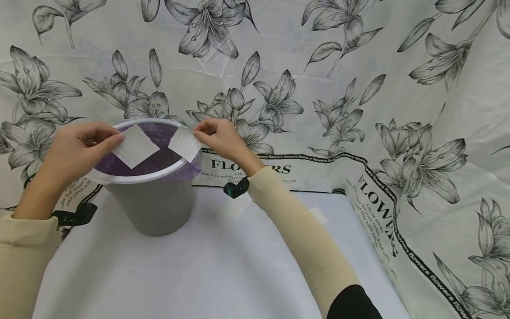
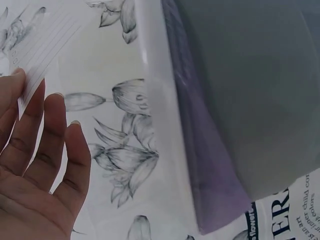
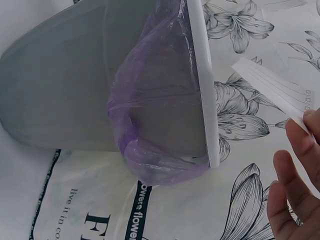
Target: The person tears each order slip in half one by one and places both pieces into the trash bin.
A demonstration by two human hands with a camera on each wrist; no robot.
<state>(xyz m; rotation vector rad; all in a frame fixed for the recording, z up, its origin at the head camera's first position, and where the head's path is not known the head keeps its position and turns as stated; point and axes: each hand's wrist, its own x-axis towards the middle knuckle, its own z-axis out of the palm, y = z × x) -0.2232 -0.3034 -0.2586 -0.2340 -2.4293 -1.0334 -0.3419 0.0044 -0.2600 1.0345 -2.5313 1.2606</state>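
Note:
A grey trash bin with a white rim stands upright on the left of the table, lined with a purple plastic bag whose edge folds out over the side. My left hand pinches a lined slip of white paper between thumb and index finger, and the slip overlaps the bin's mouth in the head view. On the other side, my right hand pinches a second lined paper slip by its corner at the bin's right rim. Small printed boxes show on this slip in the right wrist view.
Behind the bin hangs a white cloth printed with black lilies, and it continues along the right side. Two more pale paper pieces lie on the white table: one paper near my right wrist, another paper farther right.

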